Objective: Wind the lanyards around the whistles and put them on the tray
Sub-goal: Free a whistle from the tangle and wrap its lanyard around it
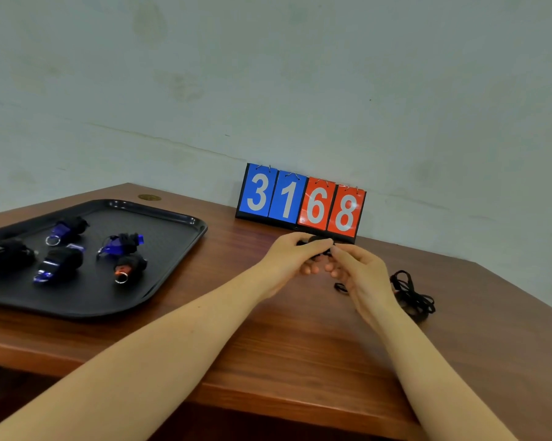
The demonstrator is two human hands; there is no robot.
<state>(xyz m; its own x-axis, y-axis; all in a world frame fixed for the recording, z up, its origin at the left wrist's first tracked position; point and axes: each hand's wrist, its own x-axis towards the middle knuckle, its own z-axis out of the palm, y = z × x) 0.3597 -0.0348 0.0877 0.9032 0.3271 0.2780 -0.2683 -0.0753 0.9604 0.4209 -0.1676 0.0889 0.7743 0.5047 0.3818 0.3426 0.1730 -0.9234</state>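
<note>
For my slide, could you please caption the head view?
Both hands wind a black lanyard round a whistle; five wrapped whistles lie on the tray.

The tray [173,219] is black, the bench [268,338] reddish-brown wood. The score board [300,202] shows white digits on two blue and two red cards. The loose lanyard [411,291] is black.

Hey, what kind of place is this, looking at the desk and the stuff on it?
Probably a staged recording or workshop room, not a home: a bare brown wooden table pushed against a plain pale wall, a blue-and-red flip number board reading 3168, and a black plastic tray of wound whistles.
</note>
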